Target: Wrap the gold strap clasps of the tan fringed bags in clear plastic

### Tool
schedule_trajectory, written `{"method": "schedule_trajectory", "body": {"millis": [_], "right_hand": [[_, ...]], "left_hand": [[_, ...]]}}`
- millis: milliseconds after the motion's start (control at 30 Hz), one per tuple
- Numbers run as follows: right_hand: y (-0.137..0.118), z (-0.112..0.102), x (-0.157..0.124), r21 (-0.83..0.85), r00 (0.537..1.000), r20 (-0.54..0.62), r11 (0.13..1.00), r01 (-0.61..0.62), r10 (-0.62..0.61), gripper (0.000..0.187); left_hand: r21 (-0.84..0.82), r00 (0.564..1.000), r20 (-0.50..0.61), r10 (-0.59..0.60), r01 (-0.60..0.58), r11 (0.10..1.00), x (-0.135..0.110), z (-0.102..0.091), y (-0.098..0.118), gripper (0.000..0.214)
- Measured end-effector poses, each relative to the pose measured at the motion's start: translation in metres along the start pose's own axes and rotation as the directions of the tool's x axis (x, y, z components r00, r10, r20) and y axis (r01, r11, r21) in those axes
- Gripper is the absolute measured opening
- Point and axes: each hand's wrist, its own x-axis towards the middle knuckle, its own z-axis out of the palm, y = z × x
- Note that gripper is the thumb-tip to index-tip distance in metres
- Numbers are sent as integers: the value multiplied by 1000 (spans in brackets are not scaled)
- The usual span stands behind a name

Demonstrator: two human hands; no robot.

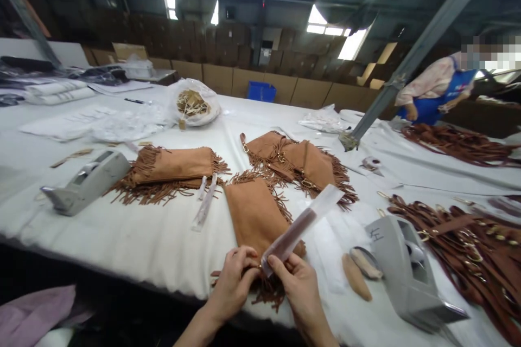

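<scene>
Tan leather, fringed: a flat rectangular bag lies at mid-counter, near the front edge of the white-covered counter, directly before the person. Head view, sole view.

Left hand: fingers curled, thumb and forefinger brought close together at the bag's near end; whether they grip the edge or a small fitting there, cannot tell. Right hand: closed, thumb on top and fingers beneath, holding the near end of a long clear plastic sleeve with a flat brown strip inside. Sleeve slants up and to the right, over the bag's right side.

Left of centre: second tan fringed bag, lying flat; narrow clear plastic packets at its right end. Beyond the central bag: tan fringed bags with gold-coloured clips, grouped together. Grey tape dispensers flank the work, one at left, one at right. Far right: heap of brown straps with gold-coloured metal fittings. Across the counter, upper right: co-worker in a blue apron, beside another brown strap pile.
</scene>
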Motion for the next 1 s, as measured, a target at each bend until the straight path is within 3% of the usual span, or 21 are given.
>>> {"method": "schedule_trajectory", "body": {"millis": [167, 333, 433, 533, 600, 700, 800, 900, 1000], "right_hand": [[31, 15, -5, -78, 999, 41, 997, 29, -26, 49], [45, 5, 1, 27, 997, 62, 999, 33, -35, 53], [47, 0, 3, 33, 994, 10, 993, 109, -110, 51], [53, 2, 1, -143, 988, 35, 978, 153, -150, 44], [58, 3, -2, -330, 969, 81, 911, 248, -235, 33], [60, 4, -8, -488, 920, 160, 782, 389, -357, 26], [59, 1, -11, -505, 902, 226, 747, 432, -369, 33], [56, -6, -10, -435, 902, 278, 794, 426, -331, 42], [49, -17, -3, -200, 924, 303, 933, 300, -233, 48]], "left_hand": [[-103, 999, -32, -22, 19, 994, -6, 4, -13, 23], [-208, 998, 21, 66, -60, 976, -7, 4, -15, 33], [-231, 998, -60, 21, -34, 972, -3, 2, -23, 27], [-219, 987, -161, -18, -18, 976, 3, -1, -34, 28], [-223, 986, -169, -1, -37, 974, 6, -2, -39, 30], [-186, 993, -97, 62, -80, 979, 7, -4, -36, 25], [-151, 997, 4, 83, -82, 985, 6, -5, -28, 20], [-158, 997, -30, 66, -70, 985, 5, -2, -23, 18], [-116, 992, -103, 66, -78, 990, 6, 4, -23, 16]]}}
